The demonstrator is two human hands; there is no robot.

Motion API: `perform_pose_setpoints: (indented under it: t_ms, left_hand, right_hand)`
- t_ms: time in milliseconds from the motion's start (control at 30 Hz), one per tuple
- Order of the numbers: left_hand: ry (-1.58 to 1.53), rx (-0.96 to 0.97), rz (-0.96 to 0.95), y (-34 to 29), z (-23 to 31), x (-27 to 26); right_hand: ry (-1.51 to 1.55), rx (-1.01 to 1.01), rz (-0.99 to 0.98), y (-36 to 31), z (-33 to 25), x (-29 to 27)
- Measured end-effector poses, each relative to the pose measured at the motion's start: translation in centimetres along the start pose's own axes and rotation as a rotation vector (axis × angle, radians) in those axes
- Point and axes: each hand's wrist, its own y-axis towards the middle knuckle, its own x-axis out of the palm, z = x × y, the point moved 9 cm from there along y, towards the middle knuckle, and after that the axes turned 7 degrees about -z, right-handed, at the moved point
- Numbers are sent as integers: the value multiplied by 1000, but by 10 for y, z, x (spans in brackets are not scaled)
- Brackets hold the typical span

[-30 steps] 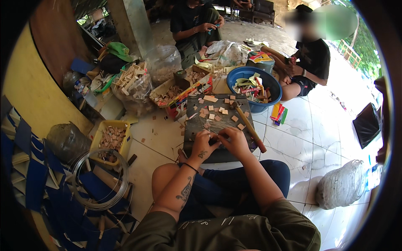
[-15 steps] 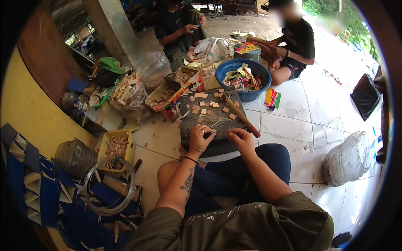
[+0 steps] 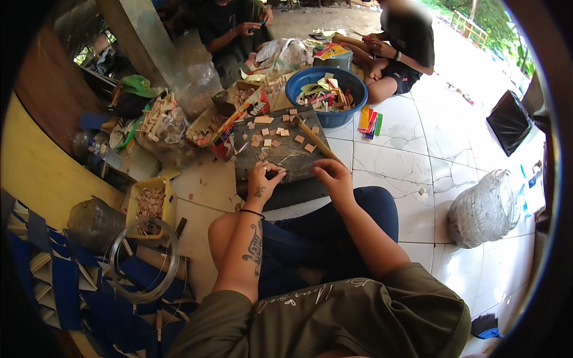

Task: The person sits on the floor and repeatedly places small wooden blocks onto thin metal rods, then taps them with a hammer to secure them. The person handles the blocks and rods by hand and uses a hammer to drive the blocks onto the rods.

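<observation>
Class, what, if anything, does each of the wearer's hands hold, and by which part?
It cannot be told: the left hand and right hand both look pinched, but anything gripped is too small to make out.

A shaded place, open to bright daylight on the right side.
The white tile floor [image 3: 394, 155] has many cracks; at left stand a yellow wall [image 3: 48, 167], a brown panel [image 3: 59, 89] and a grey concrete pillar [image 3: 134, 45]. Green plants [image 3: 504, 36] are seen outside, near a wooden rail [image 3: 470, 28].
</observation>
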Motion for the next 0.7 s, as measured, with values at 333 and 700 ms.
perform_pose_setpoints:
  t_ms: [333, 700]
  left_hand:
    - [-28, 156, 106, -3, -2, -2]
    - [-35, 196, 92, -1, 0, -5]
  right_hand:
    - [-216, -245, -164, 67, -15, 58]
    - [-565, -362, -186, 51, -21, 70]
